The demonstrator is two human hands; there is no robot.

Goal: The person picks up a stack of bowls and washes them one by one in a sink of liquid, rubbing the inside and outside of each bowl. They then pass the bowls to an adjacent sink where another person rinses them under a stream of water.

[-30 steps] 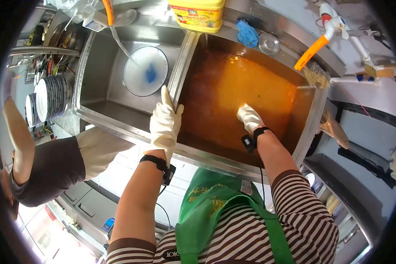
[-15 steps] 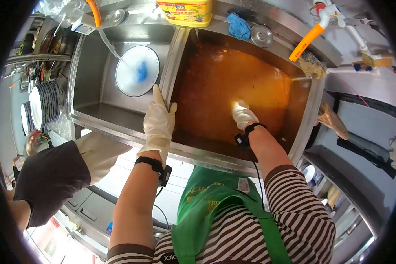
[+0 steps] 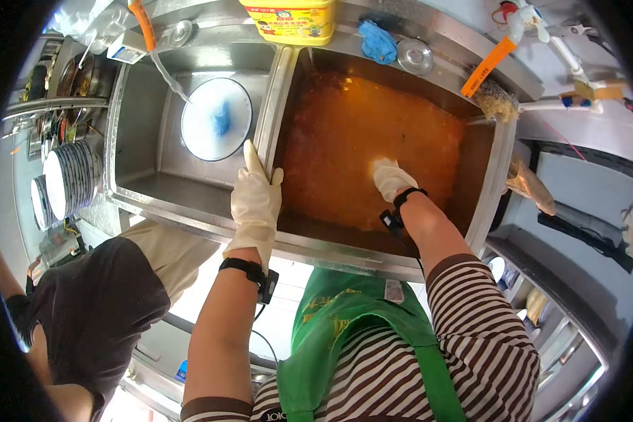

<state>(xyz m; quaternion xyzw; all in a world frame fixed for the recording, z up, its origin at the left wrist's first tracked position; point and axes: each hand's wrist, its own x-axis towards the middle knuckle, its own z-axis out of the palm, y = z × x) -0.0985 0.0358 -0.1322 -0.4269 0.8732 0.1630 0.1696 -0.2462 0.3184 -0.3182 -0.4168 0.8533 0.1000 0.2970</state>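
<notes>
My left hand (image 3: pixel 255 193), in a cream rubber glove, rests on the divider (image 3: pixel 271 119) between two sink basins, fingers apart and nothing held. In the right basin, orange-brown water (image 3: pixel 344 155) covers the fingers of my gloved right hand (image 3: pixel 392 180); whether they grip anything is hidden. A round white bowl (image 3: pixel 202 123) of cloudy water with a blue cloth (image 3: pixel 221 119) in it sits in the left basin, just beyond my left fingertips.
Behind the basins are a yellow container (image 3: pixel 293 22), a blue rag (image 3: pixel 378 42), a metal lid (image 3: pixel 415 56) and orange-sleeved taps. Stacked plates (image 3: pixel 70 181) stand at far left. A co-worker in dark clothes (image 3: pixel 95 302) is at lower left.
The bright patch in the orange water has faded around my right hand, which stays submerged. My left hand keeps its place on the divider. The co-worker's body and arm have shifted.
</notes>
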